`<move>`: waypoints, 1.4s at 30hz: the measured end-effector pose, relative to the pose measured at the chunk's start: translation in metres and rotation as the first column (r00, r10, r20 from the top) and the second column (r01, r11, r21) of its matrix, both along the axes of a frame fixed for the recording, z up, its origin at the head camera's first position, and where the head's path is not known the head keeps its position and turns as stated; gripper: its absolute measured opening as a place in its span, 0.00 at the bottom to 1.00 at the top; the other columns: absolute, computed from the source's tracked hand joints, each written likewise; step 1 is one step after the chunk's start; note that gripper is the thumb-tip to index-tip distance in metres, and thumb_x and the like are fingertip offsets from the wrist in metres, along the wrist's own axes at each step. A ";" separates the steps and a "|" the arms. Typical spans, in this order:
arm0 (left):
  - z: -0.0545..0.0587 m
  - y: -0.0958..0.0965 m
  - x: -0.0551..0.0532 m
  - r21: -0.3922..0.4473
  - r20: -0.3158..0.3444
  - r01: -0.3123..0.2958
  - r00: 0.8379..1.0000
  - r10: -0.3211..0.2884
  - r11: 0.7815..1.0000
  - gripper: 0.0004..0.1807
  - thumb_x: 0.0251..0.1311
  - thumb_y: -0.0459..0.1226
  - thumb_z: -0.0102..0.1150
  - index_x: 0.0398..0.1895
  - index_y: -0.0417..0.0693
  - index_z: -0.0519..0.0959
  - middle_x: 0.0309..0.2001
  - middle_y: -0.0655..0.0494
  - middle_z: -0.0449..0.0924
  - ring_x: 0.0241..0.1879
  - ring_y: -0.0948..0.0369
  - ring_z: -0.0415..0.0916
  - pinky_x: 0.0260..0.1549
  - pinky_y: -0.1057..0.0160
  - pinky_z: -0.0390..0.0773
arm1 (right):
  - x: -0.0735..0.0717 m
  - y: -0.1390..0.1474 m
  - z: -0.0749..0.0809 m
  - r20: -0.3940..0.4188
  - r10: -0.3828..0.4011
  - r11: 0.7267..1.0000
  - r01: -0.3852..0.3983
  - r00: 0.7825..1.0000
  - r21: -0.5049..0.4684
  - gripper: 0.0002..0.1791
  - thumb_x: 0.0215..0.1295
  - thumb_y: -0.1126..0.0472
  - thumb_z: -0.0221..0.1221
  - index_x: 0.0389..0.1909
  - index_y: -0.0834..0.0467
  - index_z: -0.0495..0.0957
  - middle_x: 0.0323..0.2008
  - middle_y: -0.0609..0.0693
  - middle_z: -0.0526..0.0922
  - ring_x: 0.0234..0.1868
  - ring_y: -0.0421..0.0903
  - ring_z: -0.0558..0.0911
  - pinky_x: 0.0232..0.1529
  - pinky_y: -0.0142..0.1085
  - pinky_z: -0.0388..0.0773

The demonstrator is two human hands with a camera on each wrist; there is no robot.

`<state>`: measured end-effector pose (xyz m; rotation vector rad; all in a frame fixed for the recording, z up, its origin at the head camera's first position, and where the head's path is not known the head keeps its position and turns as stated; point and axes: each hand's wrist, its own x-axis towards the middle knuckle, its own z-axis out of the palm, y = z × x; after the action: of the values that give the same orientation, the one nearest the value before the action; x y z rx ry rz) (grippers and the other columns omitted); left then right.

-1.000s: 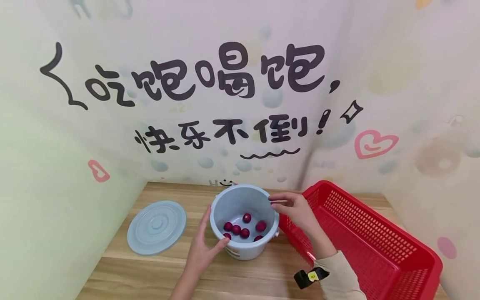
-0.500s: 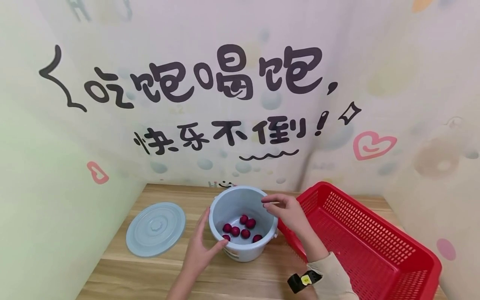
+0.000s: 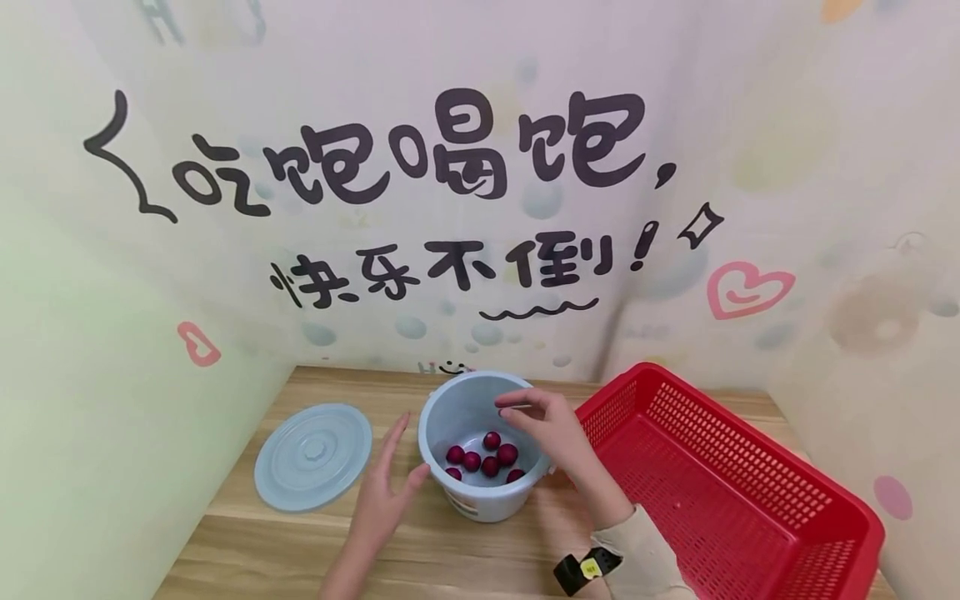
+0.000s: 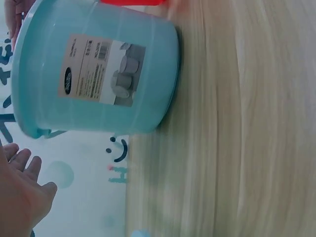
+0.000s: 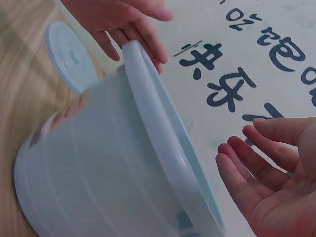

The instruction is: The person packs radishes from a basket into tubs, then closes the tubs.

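Observation:
A light blue bucket [image 3: 491,504] stands upright on the table with several small, dark red, round fruits [image 3: 507,454] on its bottom. To its left is my left hand [image 3: 378,492], thumb and fingers spread and holding nothing. The left wrist view shows a small gap between that hand [image 4: 24,192] and the bucket's labelled side [image 4: 94,74]. My right hand [image 3: 551,425] hovers above the bucket's right rim, its fingers loosely bent. In the right wrist view the palm of this hand [image 5: 276,192] is bare, and its fingers are apart from the rim [image 5: 153,113].
A round light blue lid [image 3: 315,457] lies flat on the wooden table [image 3: 247,550] at the left. The large red perforated basket [image 3: 757,450] stands close to the bucket's right side. A wall with black lettering [image 3: 465,142] rises behind.
My left hand has come off the bucket's rim and shifted left. The right hand has moved left over the opening. One fruit has rolled left, among the others inside.

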<state>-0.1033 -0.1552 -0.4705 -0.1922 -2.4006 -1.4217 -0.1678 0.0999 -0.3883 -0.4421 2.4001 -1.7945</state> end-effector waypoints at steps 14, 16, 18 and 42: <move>0.016 -0.075 0.015 -0.012 -0.175 -0.132 0.976 0.128 0.991 0.35 0.60 0.27 0.61 0.72 0.44 0.67 0.70 0.41 0.69 0.68 0.85 0.56 0.65 0.88 0.54 | 0.029 -0.085 0.010 -0.079 0.157 0.985 -0.162 0.984 -0.063 0.17 0.68 0.63 0.61 0.55 0.62 0.80 0.55 0.60 0.84 0.56 0.55 0.84 0.56 0.39 0.84; 0.015 -0.091 0.016 -0.031 -0.160 -0.162 0.975 0.155 0.986 0.34 0.61 0.28 0.61 0.72 0.44 0.68 0.70 0.40 0.69 0.67 0.86 0.56 0.64 0.89 0.54 | 0.034 -0.101 0.007 -0.070 0.178 0.978 -0.185 0.981 -0.100 0.18 0.67 0.65 0.61 0.57 0.63 0.79 0.57 0.60 0.82 0.59 0.55 0.82 0.58 0.37 0.83; 0.013 -0.107 0.016 -0.058 -0.130 -0.185 0.976 0.176 0.981 0.33 0.62 0.29 0.62 0.71 0.46 0.68 0.70 0.39 0.69 0.67 0.88 0.54 0.64 0.89 0.53 | 0.039 -0.117 0.003 -0.056 0.198 0.969 -0.204 0.979 -0.142 0.19 0.66 0.66 0.61 0.58 0.64 0.78 0.59 0.60 0.81 0.61 0.56 0.81 0.59 0.36 0.82; -0.061 -0.226 -0.016 -0.170 0.445 -0.233 0.849 0.286 0.957 0.45 0.76 0.53 0.37 0.77 0.29 0.34 0.76 0.26 0.32 0.75 0.29 0.34 0.74 0.32 0.39 | 0.014 -0.231 -0.144 0.097 0.013 0.999 -0.009 0.995 -0.049 0.39 0.52 0.63 0.69 0.64 0.72 0.67 0.58 0.68 0.78 0.60 0.63 0.78 0.61 0.53 0.78</move>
<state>-0.1193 -0.3812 -0.5313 0.4938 -2.7490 -1.3201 -0.1538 -0.1308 -0.5324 -0.3631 2.2899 -1.8282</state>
